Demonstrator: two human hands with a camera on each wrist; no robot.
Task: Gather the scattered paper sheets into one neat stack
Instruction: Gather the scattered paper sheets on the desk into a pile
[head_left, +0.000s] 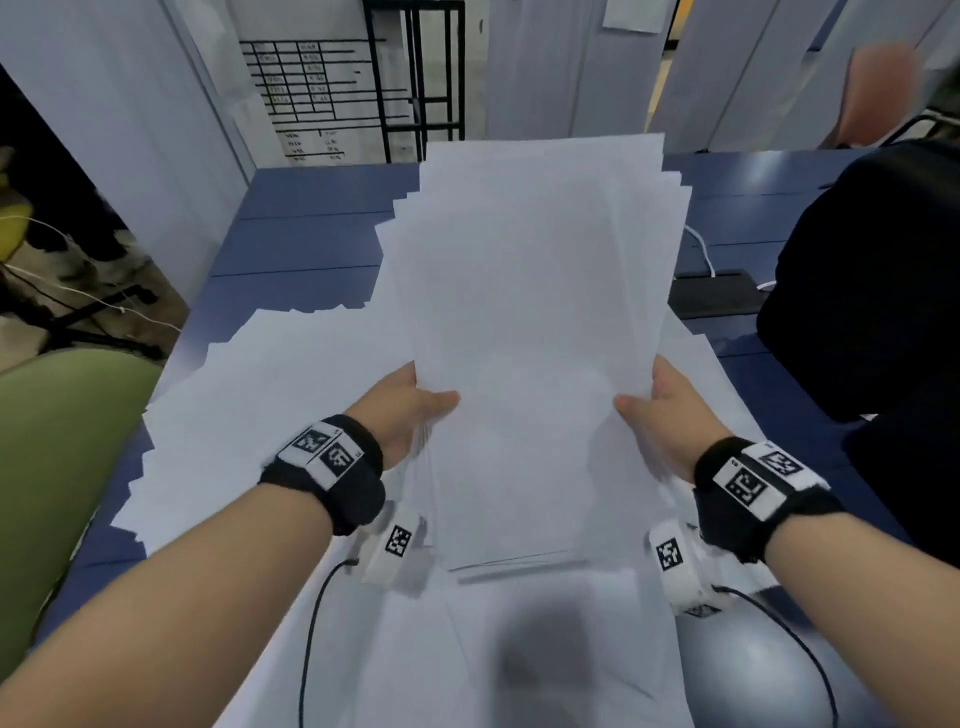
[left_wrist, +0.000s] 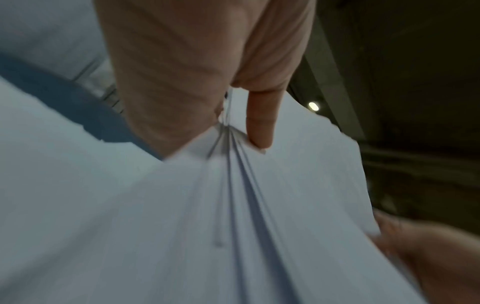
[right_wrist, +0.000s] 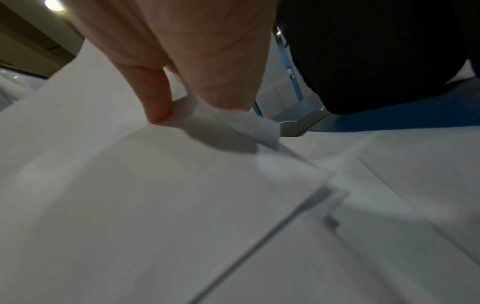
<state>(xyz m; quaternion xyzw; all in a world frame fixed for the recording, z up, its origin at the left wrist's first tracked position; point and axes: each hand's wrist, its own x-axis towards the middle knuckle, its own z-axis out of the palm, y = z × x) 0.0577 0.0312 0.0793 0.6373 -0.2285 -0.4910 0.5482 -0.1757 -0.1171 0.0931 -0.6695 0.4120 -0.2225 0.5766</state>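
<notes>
Blue counter (head_left: 301, 244) strewn with loose sheets (head_left: 270, 395); uneven stack (head_left: 535, 312) lifted above them, gripped at its side edges by left hand (head_left: 410, 410) and right hand (head_left: 660, 415); squaring step, likely; next, tapping edges flush, then collecting remaining sheets.

Both forearms reach forward, banded at the wrists. The left hand (head_left: 410, 410) and right hand (head_left: 662, 415) each pinch the held sheets (head_left: 535, 322), thumbs on top.
</notes>
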